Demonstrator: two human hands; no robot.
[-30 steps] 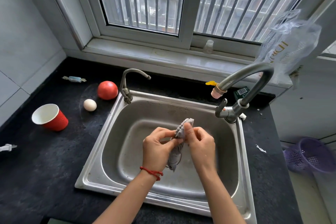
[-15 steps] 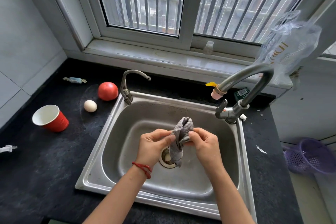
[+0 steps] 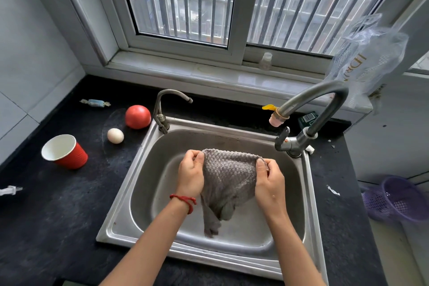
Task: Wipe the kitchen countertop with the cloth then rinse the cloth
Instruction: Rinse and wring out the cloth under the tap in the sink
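A grey textured cloth (image 3: 228,179) hangs spread open over the steel sink (image 3: 144,165). My left hand (image 3: 190,174) pinches its upper left corner; a red cord circles that wrist. My right hand (image 3: 270,181) pinches the upper right corner. The cloth's lower end droops toward the basin floor and hides the drain. The large grey faucet (image 3: 325,109) arches from the sink's back right, its spout to the upper right of the cloth. No water is seen running. The black countertop (image 3: 58,211) surrounds the sink.
Left of the sink sit a red paper cup (image 3: 65,152), a white egg (image 3: 115,135), a red tomato (image 3: 138,116) and a wrapped candy (image 3: 95,102). A small tap (image 3: 167,109) stands at the sink's back left. A purple basket (image 3: 399,199) is on the floor at right.
The cloth was bunched between both hands a second ago. My hands have moved apart and pulled it open into a wide sheet, which now covers the drain.
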